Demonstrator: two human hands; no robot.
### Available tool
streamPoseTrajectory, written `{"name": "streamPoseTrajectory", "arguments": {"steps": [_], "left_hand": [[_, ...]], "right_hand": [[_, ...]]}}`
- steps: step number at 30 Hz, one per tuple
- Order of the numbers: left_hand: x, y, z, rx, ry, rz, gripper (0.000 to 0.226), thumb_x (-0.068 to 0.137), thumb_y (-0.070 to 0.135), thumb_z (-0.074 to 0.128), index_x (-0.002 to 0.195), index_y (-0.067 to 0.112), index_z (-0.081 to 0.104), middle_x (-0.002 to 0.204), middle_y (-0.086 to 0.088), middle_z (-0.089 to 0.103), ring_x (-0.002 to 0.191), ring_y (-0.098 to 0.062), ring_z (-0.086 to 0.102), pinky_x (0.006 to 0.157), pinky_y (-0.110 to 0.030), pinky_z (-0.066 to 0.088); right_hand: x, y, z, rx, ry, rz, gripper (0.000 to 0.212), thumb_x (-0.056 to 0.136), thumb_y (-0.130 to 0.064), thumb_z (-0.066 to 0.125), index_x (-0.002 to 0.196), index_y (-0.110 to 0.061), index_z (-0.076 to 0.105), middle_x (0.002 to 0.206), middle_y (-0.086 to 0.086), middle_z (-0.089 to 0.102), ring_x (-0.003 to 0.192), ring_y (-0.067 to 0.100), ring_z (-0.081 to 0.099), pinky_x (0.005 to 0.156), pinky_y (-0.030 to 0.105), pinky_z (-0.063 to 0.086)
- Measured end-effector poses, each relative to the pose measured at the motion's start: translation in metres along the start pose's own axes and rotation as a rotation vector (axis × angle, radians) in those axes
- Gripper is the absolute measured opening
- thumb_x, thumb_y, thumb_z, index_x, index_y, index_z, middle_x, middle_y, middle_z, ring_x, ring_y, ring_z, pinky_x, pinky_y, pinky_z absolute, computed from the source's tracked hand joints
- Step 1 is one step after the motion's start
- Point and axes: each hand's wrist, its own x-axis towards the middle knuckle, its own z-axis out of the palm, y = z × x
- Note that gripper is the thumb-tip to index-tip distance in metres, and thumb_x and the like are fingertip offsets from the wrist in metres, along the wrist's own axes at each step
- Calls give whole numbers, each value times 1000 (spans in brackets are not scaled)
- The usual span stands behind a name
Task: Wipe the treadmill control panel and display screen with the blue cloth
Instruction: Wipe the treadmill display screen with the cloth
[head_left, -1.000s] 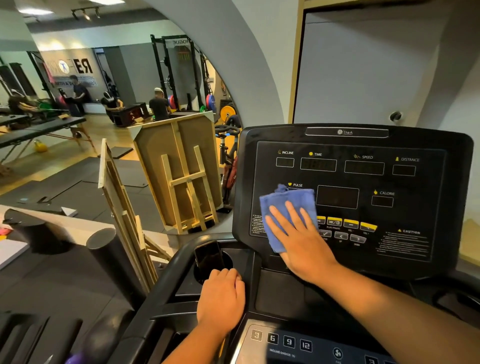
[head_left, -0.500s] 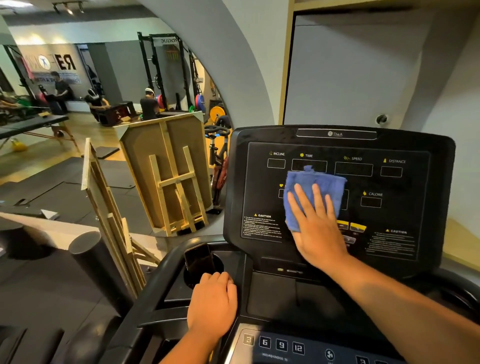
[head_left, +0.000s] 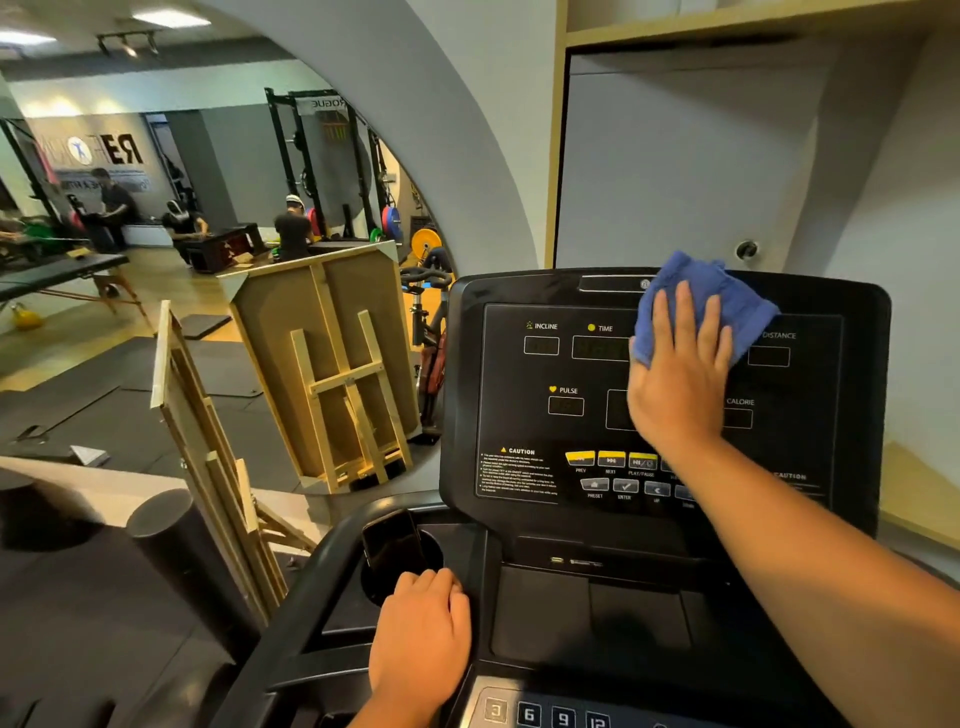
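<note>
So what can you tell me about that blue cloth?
The blue cloth looks soft and fluffy, like a small towel, and it is bunched up with crumpled edges. It lies pressed flat against the top of the black treadmill display panel, covering the middle labels and reaching up over the top edge. The right hand presses on it with straight, spread fingers. Nothing else touches it.

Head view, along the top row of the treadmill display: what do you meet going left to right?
INCLINE label → TIME label → blue cloth pressed flat under the right hand, covering the next label → DISTANCE label.
</note>
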Motion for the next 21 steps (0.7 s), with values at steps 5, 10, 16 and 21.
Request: {"name": "streamPoseTrajectory", "arguments": {"steps": [5,10,16,21], "left_hand": [[1,-1,2,23,6,7,54,91,46,9,94,31,62,91,12,63,89,-13,53,78,-30,47],[1,0,-1,24,-10,10,59,90,48,2,101,35,59,97,15,61,93,-8,51,84,-27,47],[0,1,-3,8,-4,5,60,88,49,1,99,36,59,94,16,61,91,-7,51,83,-25,47],[1,3,-5,-4,-5,4,58,88,48,3,98,35,59,95,15,62,92,-7,51,84,-27,48]], "right_hand": [[22,-72,4,-26,-56,-207,78,96,-41,45,160,-12,12,169,13,9,153,45,4,122,61,10],[32,-123,12,-70,-94,-539,79,97,-44,47,161,-15,12,169,10,8,153,43,1,123,57,4],[35,-82,11,-77,-99,-695,71,97,-36,43,160,-17,17,169,6,14,155,34,4,124,51,4],[18,-71,5,-11,-42,-229,70,99,-41,35,160,-12,17,168,13,12,154,38,6,124,53,5]]}}
